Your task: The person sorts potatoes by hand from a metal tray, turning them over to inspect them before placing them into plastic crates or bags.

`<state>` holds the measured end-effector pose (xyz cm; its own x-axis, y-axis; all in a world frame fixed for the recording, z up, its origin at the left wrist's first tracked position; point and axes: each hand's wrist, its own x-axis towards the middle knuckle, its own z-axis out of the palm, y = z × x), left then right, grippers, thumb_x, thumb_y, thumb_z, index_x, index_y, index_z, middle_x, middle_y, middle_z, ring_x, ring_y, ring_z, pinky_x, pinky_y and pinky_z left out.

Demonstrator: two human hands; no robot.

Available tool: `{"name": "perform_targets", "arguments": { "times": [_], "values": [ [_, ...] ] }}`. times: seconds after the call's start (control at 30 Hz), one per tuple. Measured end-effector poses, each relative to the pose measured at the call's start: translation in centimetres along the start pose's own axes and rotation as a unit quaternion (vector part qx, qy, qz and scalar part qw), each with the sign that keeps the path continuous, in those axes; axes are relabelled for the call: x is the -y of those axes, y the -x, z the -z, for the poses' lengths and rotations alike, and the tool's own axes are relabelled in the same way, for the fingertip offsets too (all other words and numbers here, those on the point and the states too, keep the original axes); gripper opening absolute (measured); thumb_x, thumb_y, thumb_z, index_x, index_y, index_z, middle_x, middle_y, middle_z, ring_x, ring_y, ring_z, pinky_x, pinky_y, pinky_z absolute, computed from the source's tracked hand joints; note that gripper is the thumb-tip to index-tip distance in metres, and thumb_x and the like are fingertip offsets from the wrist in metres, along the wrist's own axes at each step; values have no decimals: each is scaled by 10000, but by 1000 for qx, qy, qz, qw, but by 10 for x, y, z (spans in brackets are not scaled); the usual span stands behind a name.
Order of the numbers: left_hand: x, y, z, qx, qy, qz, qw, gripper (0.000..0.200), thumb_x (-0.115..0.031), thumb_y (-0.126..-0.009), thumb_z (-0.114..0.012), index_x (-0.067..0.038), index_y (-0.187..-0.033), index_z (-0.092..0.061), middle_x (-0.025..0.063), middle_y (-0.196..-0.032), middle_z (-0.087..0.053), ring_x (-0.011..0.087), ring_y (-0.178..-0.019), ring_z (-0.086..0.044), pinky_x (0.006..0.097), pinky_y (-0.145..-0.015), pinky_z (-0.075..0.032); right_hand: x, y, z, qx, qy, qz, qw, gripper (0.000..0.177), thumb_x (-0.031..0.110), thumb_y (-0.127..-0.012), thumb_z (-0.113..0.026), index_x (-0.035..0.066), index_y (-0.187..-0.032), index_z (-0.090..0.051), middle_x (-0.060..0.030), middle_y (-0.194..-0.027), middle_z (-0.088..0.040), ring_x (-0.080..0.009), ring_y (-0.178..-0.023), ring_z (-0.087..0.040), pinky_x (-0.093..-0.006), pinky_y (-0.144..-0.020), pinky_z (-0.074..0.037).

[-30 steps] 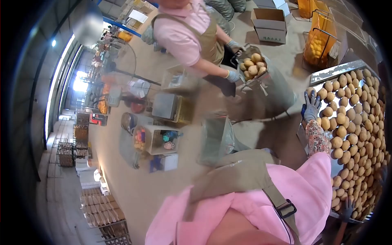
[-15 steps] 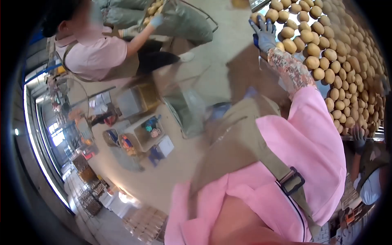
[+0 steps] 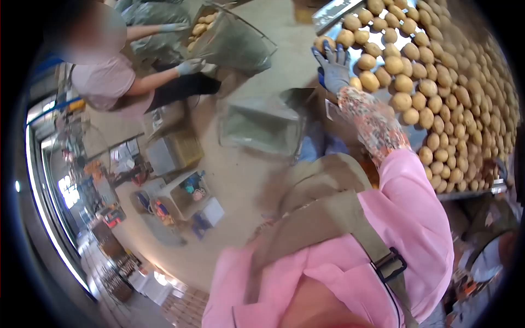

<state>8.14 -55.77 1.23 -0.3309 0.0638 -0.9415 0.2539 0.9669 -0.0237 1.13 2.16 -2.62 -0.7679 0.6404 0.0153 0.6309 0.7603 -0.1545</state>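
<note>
My right hand (image 3: pixel 334 68), in a grey and blue glove, lies with spread fingers at the near left edge of the sorting table (image 3: pixel 415 136). Its fingertips rest against a round, light-brown potato (image 3: pixel 325 42). More potatoes (image 3: pixel 369 81) lie just right of the hand, and a dense layer covers the table further right. A floral sleeve (image 3: pixel 372 117) covers my right forearm. My left hand is not visible.
At the upper left, a person (image 3: pixel 104 76) with gloved hands is at a green bag (image 3: pixel 240 46) near potatoes (image 3: pixel 201 28). An open green bag (image 3: pixel 260 128) stands below the table's left side. Crates (image 3: pixel 188 191) sit on the floor; another person (image 3: pixel 492 257) is lower right.
My right hand and the table appear further left and lower in view. The other person's hands have moved apart, and the open green bag shows more fully.
</note>
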Motion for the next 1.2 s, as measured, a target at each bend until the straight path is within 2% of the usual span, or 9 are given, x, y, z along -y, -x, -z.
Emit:
{"name": "perform_targets", "arguments": {
  "times": [0.4, 0.57, 0.7, 0.87, 0.9, 1.0, 1.03, 1.1, 1.2],
  "values": [
    [-71, -48, 28, -10, -181, -28, 983, 338, -258, -937, -421, -98, -1208, -542, 159, -1045, -639, 318, -898, -640, 444, -773, -512, -8, -2, -14, -62, -10, 21, 998, 584, 333, -880, -553, 363, -1433, -368, -43, -1541, -238, -425, -1393, -195, -599, -1112, -140],
    [-126, -82, 143, -134, 19, 3, 991, 527, -337, -906, -453, -87, -1369, -426, 231, -1143, -605, 399, -1048, -592, 485, -878, -487, -4, 0, 9, 43, 17, 6, 999, 709, 309, -834, -604, 362, -1469, -294, -70, -1569, -153, -421, -1414, -136, -570, -1129, -126],
    [-187, -144, 211, -432, 68, -175, 882, 596, -352, -896, -519, -61, -1398, -385, 228, -1396, -418, 401, -1267, -412, 463, -1036, -369, -5, 0, 10, 67, 44, 2, 997, 645, 313, -877, -533, 342, -1474, -291, -92, -1569, -147, -430, -1414, -132, -566, -1133, -122],
    [-299, -171, 329, -488, 2, -323, 811, 626, -356, -880, -557, -175, -1445, -360, 204, -1474, -326, 427, -1326, -332, 507, -1108, -250, -8, 0, 10, 43, 32, 12, 998, 624, 337, -887, -522, 342, -1472, -302, -99, -1572, -157, -431, -1420, -125, -581, -1134, -107],
    [-312, -183, 336, -577, -293, -231, 726, 639, -368, -874, -558, -247, -1462, -340, 206, -1492, -292, 431, -1347, -300, 503, -1119, -234, -9, 6, 7, 39, 43, 8, 998, 635, 333, -881, -535, 347, -1471, -301, -101, -1571, -163, -431, -1421, -122, -585, -1133, -110],
    [-358, -189, 384, -356, 41, -379, 853, 571, -290, -914, -518, -284, -1455, -336, 183, -1395, -423, 375, -1282, -409, 496, -1073, -312, -13, 9, 7, 65, 17, -11, 998, 603, 310, -849, -591, 351, -1420, -403, -107, -1553, -218, -420, -1422, -132, -592, -1130, -126],
    [-362, -222, 379, -470, 41, -483, 738, 457, -279, -895, -557, -136, -1324, -493, 184, -867, -588, 392, -804, -564, 482, -735, -455, -19, 12, -5, 35, 16, 0, 999, 545, 297, -847, -593, 333, -1376, -469, -110, -1551, -221, -419, -1420, -139, -594, -1128, -127],
    [-377, -229, 400, -290, -55, -379, 877, 453, -335, -932, -507, -185, -1357, -462, 222, -877, -637, 395, -800, -622, 495, -725, -479, -11, 12, 1, 38, 5, -28, 999, 496, 284, -847, -588, 321, -1336, -512, -106, -1542, -242, -416, -1415, -156, -584, -1123, -148],
    [-383, -267, 400, -160, 53, -397, 902, 461, -400, -957, -450, -235, -1387, -431, 228, -941, -656, 413, -854, -631, 496, -752, -481, -2, 5, 8, 31, 5, -56, 998, 502, 286, -850, -584, 335, -1342, -501, -103, -1531, -266, -421, -1401, -193, -583, -1116, -168]
  ]
}}
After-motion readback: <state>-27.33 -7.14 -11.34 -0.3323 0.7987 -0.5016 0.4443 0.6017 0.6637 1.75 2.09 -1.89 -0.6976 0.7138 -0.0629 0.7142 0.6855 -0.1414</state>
